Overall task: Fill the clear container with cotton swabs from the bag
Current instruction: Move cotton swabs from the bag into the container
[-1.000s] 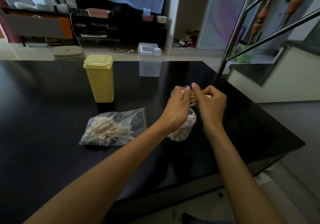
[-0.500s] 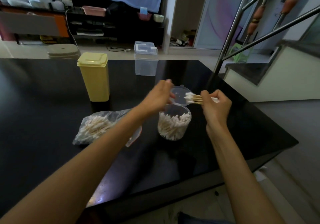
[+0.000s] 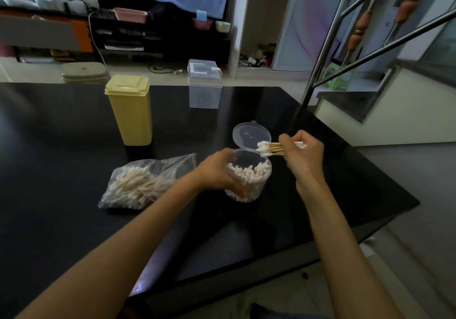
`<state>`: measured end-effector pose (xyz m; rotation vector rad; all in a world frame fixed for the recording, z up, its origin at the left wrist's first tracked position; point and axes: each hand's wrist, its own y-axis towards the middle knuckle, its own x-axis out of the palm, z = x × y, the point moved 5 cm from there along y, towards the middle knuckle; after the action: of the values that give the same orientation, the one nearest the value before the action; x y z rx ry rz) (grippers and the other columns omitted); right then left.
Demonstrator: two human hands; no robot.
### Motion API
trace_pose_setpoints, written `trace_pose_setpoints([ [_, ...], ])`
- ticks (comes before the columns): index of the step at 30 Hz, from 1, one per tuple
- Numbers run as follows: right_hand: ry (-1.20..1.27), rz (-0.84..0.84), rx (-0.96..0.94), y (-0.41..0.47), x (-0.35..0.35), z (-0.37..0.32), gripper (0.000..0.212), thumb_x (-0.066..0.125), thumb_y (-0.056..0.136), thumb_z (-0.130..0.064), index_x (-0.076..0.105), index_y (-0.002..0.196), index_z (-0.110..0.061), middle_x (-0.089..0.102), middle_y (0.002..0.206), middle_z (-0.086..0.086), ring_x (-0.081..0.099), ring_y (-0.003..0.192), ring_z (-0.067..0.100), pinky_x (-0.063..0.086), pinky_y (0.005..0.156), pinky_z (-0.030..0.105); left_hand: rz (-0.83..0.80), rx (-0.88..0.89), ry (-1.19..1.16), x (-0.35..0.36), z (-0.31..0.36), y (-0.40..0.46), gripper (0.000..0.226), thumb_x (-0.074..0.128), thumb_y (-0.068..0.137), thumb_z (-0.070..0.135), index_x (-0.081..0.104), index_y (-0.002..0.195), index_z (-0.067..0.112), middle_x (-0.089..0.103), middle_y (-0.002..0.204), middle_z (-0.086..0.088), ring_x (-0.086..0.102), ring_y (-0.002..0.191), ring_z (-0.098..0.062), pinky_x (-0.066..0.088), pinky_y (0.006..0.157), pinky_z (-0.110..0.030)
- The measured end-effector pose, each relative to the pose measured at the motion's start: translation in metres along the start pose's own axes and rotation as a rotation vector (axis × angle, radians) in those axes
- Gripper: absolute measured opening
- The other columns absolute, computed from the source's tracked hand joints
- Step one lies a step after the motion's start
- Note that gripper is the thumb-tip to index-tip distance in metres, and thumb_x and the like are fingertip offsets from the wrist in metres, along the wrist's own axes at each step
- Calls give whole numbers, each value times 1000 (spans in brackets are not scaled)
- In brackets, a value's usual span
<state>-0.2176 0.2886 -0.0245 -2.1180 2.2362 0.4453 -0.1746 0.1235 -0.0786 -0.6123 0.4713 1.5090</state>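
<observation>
A round clear container [image 3: 256,183] stands on the black table [image 3: 61,220], partly filled with upright cotton swabs. Its hinged clear lid [image 3: 250,135] stands open behind it. My left hand [image 3: 217,170] grips the container's left side. My right hand [image 3: 302,157] pinches a small bundle of cotton swabs [image 3: 269,149] held sideways, white tips over the container's right rim. A clear zip bag [image 3: 145,183] with many swabs lies flat to the left of the container.
A tall yellow lidded box [image 3: 130,111] stands behind the bag. A clear rectangular lidded box [image 3: 204,87] sits near the table's far edge. A metal stair railing [image 3: 320,54] rises beside the table's right edge.
My left hand let go of the swab bundle, dropped down and took hold of the container's side. My right hand kept the bundle near the container's rim.
</observation>
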Motion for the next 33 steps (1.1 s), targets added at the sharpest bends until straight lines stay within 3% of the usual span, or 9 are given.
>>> trace_pose_setpoints([
  [3,-73,30,-70,-3,4,-4,28,61,83,-10,46,60,-13,48,57,-1,45,51,4,37,44,10,226,149,32,-2,8,-14,88,91,47,33,48,124,24,54,115,10,53,108,-11,46,92,-30],
  [6,-180,58,-178,-11,10,-14,30,59,86,-15,43,61,-17,51,60,-4,51,55,3,37,46,9,432,255,27,4,17,-29,91,89,48,37,43,126,25,51,122,8,47,113,-11,44,92,-28],
  [9,-283,82,-286,-22,17,-22,29,56,91,-21,41,67,-20,49,65,-9,51,60,0,36,48,7,522,317,-9,11,23,-35,95,86,54,45,34,132,25,51,130,8,49,119,-8,47,94,-31],
  [12,-344,89,-355,-31,25,-26,22,51,95,-27,44,76,-19,47,66,-14,50,60,-1,36,51,6,568,356,-12,13,28,-38,92,84,59,48,36,134,22,51,127,7,51,117,-8,48,91,-27],
  [17,-385,72,-411,-41,40,-32,25,36,100,-36,45,81,-22,56,73,-8,53,61,-1,35,51,7,642,380,-12,10,34,-43,84,76,65,49,38,133,18,47,129,1,43,120,-11,35,86,-11],
  [20,-359,23,-412,-44,44,-31,29,27,101,-35,49,88,-21,56,78,-6,51,63,-2,34,58,11,718,355,11,6,33,-41,80,78,67,43,38,131,18,47,127,-2,44,119,-15,41,85,-21],
  [23,-390,-86,-414,-47,51,-29,32,24,103,-29,52,105,-16,49,88,-6,41,66,-7,36,77,17,718,320,24,5,32,-39,78,76,71,43,37,134,20,45,130,-5,43,120,-16,38,85,-24],
  [28,-548,-157,-482,-44,58,-29,24,23,103,-28,40,87,-22,49,78,-4,44,71,5,33,95,32,753,302,41,1,35,-40,66,73,78,38,40,133,20,51,126,0,44,119,-13,37,78,-20],
  [33,-624,-300,-486,-45,60,-30,43,18,100,-42,52,89,-18,52,91,-4,39,92,6,27,96,32,682,245,-18,-3,27,-38,63,68,73,48,40,124,23,52,117,7,49,112,-11,43,78,-26],
])
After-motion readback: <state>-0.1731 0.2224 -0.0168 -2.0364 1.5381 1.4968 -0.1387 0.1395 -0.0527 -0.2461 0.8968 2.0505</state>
